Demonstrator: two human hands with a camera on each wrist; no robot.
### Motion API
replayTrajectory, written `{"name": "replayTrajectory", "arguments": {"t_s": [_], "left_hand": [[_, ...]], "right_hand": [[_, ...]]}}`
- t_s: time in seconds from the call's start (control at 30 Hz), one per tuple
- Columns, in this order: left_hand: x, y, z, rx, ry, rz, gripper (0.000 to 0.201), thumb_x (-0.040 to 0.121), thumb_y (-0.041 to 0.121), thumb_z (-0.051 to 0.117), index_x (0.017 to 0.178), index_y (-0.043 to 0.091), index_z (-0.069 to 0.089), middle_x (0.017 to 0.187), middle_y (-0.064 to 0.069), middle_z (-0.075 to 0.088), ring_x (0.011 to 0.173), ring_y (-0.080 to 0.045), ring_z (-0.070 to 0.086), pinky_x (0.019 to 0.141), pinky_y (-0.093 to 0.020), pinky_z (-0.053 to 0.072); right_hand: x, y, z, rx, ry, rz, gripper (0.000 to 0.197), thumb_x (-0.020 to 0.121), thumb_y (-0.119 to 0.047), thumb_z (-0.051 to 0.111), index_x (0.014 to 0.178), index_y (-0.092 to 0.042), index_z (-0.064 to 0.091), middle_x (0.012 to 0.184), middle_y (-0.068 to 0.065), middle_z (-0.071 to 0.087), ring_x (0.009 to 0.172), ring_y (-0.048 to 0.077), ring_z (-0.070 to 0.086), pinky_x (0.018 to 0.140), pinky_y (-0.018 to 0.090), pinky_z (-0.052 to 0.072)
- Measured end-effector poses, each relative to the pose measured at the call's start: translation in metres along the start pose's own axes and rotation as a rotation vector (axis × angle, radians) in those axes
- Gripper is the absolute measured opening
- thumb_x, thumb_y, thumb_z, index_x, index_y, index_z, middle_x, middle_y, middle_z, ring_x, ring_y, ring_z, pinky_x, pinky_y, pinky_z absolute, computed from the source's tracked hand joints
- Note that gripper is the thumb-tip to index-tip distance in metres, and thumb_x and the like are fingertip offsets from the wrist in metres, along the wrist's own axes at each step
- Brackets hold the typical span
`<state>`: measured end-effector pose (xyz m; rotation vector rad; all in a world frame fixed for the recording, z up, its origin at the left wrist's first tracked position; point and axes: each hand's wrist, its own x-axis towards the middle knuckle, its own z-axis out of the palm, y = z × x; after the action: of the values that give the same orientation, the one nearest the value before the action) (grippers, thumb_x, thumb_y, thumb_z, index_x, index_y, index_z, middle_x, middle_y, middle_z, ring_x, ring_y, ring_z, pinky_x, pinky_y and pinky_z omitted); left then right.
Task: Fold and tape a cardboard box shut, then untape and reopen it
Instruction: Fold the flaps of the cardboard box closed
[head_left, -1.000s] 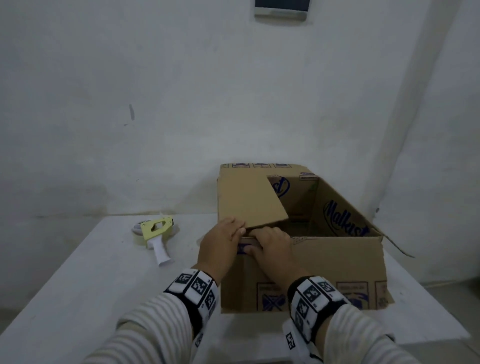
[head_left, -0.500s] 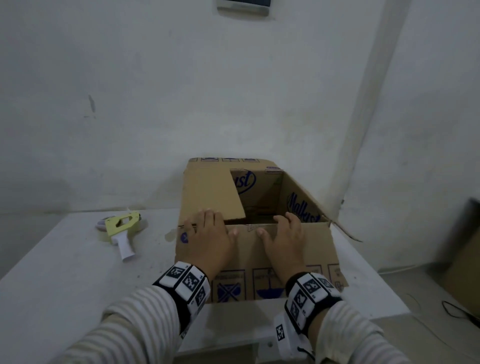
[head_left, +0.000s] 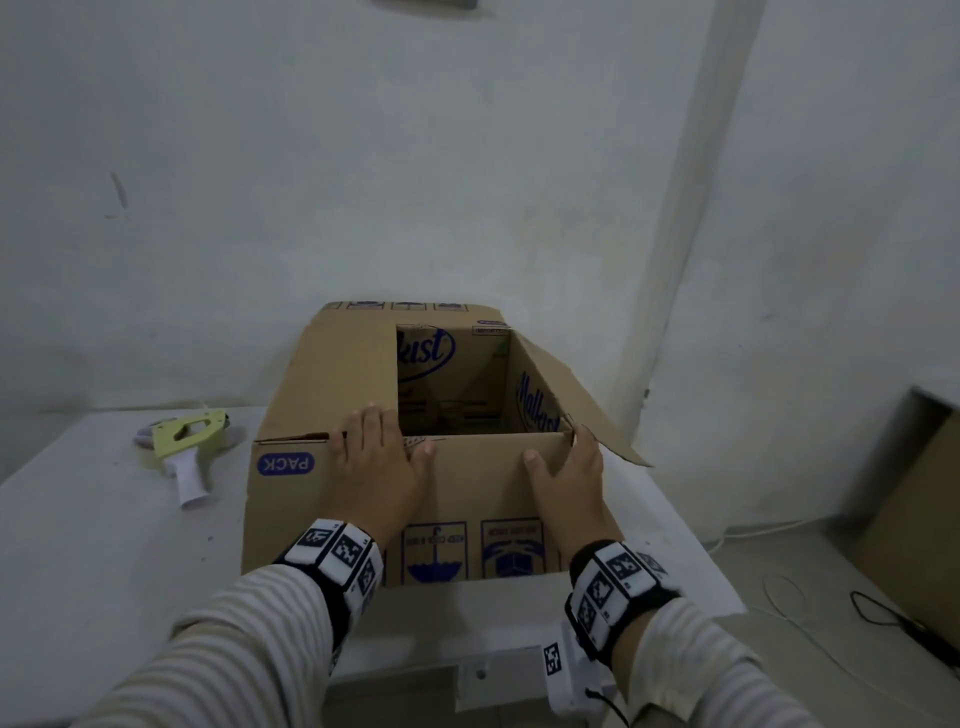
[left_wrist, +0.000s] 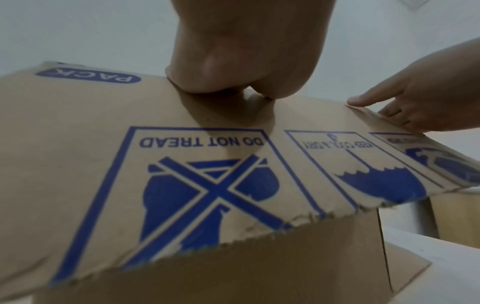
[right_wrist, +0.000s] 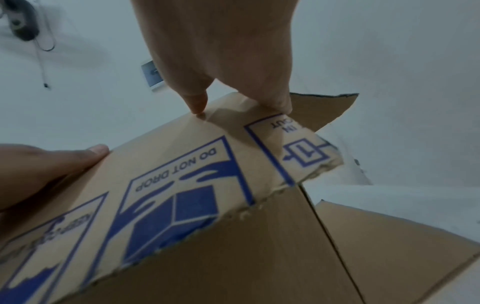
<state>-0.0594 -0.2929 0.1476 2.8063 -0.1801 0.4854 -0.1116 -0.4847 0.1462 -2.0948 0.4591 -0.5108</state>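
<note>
Right now the person stands at the white table (head_left: 104, 545) with both hands on the cardboard box (head_left: 291, 519), which sits at the table's near right part, close against the wall. Its near flap (head_left: 483, 488) hangs down the front, printed with blue handling symbols that read upside down. The left hand (head_left: 376, 467) lies over the top edge of that flap, fingers stretched forward onto the left flap (head_left: 343, 374), which is folded in over the opening, thumb spread out to the side; it presses flat and grasps nothing. The right hand (head_left: 569, 467) takes the same edge near the box's right corner, thumb on the outer face, fingers going over the rim. From the right wrist view its fingertips (right_wrist: 197, 102) touch the fold line; how tightly they curl behind I cannot tell. The right flap (head_left: 587, 410) stands open, slanting outward. A yellow tape dispenser (head_left: 187, 441) lies on the table left of the box, well apart from both hands.
</note>
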Motion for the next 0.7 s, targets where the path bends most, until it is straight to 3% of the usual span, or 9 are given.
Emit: {"name": "replayTrajectory", "arguments": {"t_s": [0.17, 0.3, 0.4, 0.47, 0.5, 0.57, 0.63, 0.7], "left_hand": [[-0.003, 0.0, -0.008, -0.005, -0.037, 0.021, 0.063, 0.097, 0.049, 0.027, 0.147, 0.011, 0.023, 0.157, -0.011, 0.019, 0.147, -0.028, 0.01, 0.12, -0.044, 0.005], [-0.004, -0.002, -0.013, 0.031, -0.095, 0.033, 0.064, 0.098, 0.049, 0.023, 0.15, 0.013, 0.016, 0.159, -0.008, 0.013, 0.148, -0.025, 0.007, 0.122, -0.042, 0.003], [-0.003, -0.006, -0.014, 0.028, -0.126, 0.047, 0.065, 0.098, 0.048, 0.025, 0.151, 0.013, 0.015, 0.16, -0.008, 0.011, 0.149, -0.024, 0.006, 0.121, -0.041, 0.002], [-0.003, -0.01, -0.015, 0.03, -0.152, 0.068, 0.066, 0.098, 0.047, 0.026, 0.152, 0.013, 0.012, 0.161, -0.008, 0.009, 0.149, -0.024, 0.005, 0.121, -0.04, 0.002], [-0.003, -0.012, -0.016, 0.035, -0.166, 0.083, 0.065, 0.098, 0.047, 0.026, 0.152, 0.014, 0.011, 0.161, -0.007, 0.009, 0.149, -0.023, 0.004, 0.121, -0.04, 0.002], [-0.003, -0.015, -0.019, 0.038, -0.192, 0.114, 0.064, 0.098, 0.044, 0.028, 0.152, 0.014, 0.01, 0.161, -0.006, 0.007, 0.149, -0.022, 0.003, 0.121, -0.038, 0.001], [-0.003, -0.02, -0.024, 0.012, -0.224, 0.147, 0.063, 0.099, 0.038, 0.032, 0.152, 0.014, 0.009, 0.161, -0.005, 0.005, 0.149, -0.022, 0.002, 0.12, -0.036, 0.0], [-0.002, -0.027, -0.03, 0.001, -0.255, 0.196, 0.061, 0.1, 0.03, 0.036, 0.152, 0.015, 0.01, 0.161, -0.004, 0.006, 0.149, -0.021, 0.002, 0.121, -0.036, 0.001]], "right_hand": [[0.005, -0.005, -0.007, -0.042, -0.083, -0.031, 0.072, 0.096, -0.029, 0.05, 0.152, -0.009, 0.009, 0.16, 0.009, 0.002, 0.147, 0.025, 0.01, 0.116, 0.034, 0.02], [0.004, -0.01, -0.005, -0.113, -0.044, -0.164, 0.061, 0.096, -0.019, 0.05, 0.149, -0.01, 0.021, 0.16, 0.01, 0.0, 0.147, 0.025, 0.013, 0.113, 0.029, 0.025], [0.003, -0.007, 0.0, -0.189, -0.038, -0.285, 0.05, 0.093, -0.013, 0.053, 0.14, -0.008, 0.036, 0.158, 0.014, 0.013, 0.147, 0.026, 0.015, 0.115, 0.031, 0.024], [0.001, -0.006, 0.003, -0.231, -0.023, -0.392, 0.046, 0.088, -0.008, 0.058, 0.132, -0.002, 0.045, 0.147, 0.02, 0.035, 0.14, 0.034, 0.029, 0.117, 0.043, 0.027], [0.0, -0.006, 0.004, -0.266, -0.004, -0.457, 0.045, 0.083, -0.006, 0.062, 0.126, -0.001, 0.05, 0.137, 0.021, 0.047, 0.131, 0.037, 0.042, 0.111, 0.049, 0.035], [-0.003, -0.008, 0.012, -0.386, -0.006, -0.541, 0.046, 0.072, -0.009, 0.071, 0.115, -0.002, 0.058, 0.118, 0.018, 0.062, 0.111, 0.037, 0.059, 0.097, 0.05, 0.047], [-0.006, -0.012, 0.021, -0.489, -0.042, -0.586, 0.046, 0.068, -0.013, 0.072, 0.111, -0.004, 0.061, 0.117, 0.016, 0.064, 0.112, 0.036, 0.06, 0.096, 0.05, 0.046], [-0.01, -0.019, 0.03, -0.522, -0.075, -0.6, 0.047, 0.075, -0.016, 0.066, 0.12, -0.004, 0.058, 0.13, 0.016, 0.056, 0.127, 0.036, 0.048, 0.106, 0.051, 0.036]]}}
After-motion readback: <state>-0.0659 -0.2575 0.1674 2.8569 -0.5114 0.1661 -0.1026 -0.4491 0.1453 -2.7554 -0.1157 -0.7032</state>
